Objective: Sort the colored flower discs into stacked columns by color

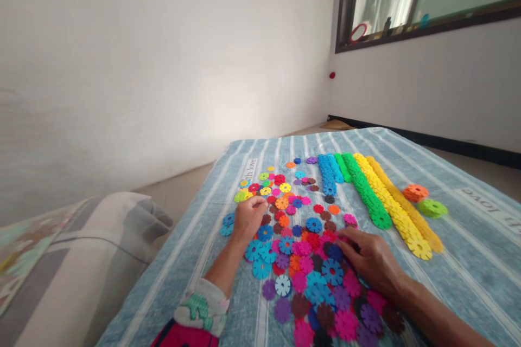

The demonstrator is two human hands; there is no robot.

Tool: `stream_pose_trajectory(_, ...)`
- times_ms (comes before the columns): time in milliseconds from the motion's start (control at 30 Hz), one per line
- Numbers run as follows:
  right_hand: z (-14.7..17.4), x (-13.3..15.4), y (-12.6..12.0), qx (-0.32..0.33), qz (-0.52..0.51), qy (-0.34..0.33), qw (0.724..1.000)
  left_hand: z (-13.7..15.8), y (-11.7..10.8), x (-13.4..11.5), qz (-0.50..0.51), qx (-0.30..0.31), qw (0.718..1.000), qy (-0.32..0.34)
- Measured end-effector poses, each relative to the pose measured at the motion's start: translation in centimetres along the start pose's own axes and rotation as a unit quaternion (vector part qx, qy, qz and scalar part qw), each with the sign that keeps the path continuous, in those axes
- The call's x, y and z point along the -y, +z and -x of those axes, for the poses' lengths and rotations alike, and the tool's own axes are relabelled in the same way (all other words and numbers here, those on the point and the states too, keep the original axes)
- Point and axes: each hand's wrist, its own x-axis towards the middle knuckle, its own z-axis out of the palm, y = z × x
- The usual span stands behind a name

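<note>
Watching remotely, I see the left hand [247, 219] farther than the right hand [373, 254] over scattered discs [313, 241]; whether either grips, I cannot tell.

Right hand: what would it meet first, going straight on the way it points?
The right hand would likely meet the pink notched discs just beyond its fingers, though depth is unclear.

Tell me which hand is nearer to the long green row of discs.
The right. The long green row has its near end just beyond the right hand; the left hand is farther off to the left, across the loose discs.
</note>
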Motion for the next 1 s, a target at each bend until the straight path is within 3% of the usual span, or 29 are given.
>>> stream_pose_trajectory(167,0.1,-0.1,0.0,-0.004,-0.012,0.000,1.000,0.4,1.3,0.5,-0.098,0.016,0.988,0.119)
stream_pose_trajectory(267,0.2,-0.1,-0.1,-0.001,-0.009,-0.003,1.000,0.6,2.0,0.5,-0.134,0.047,0.967,0.213)
stream_pose_trajectory(367,0.2,-0.1,-0.1,-0.004,-0.014,-0.013,1.000,1.0,2.2,0.1,-0.175,0.088,0.944,0.266)
stream_pose_trajectory(533,0.2,-0.1,-0.2,-0.002,-0.018,-0.010,1.000,1.6,2.0,-0.4,-0.246,0.116,0.929,0.250)
stream_pose_trajectory(733,0.2,-0.1,-0.3,0.007,-0.014,-0.009,1.000,1.7,1.8,-0.5,-0.291,0.082,0.924,0.236)
stream_pose_trajectory(1000,0.2,0.1,-0.5,0.007,-0.015,-0.012,1.000,1.8,1.5,-0.7,-0.385,0.039,0.896,0.217)
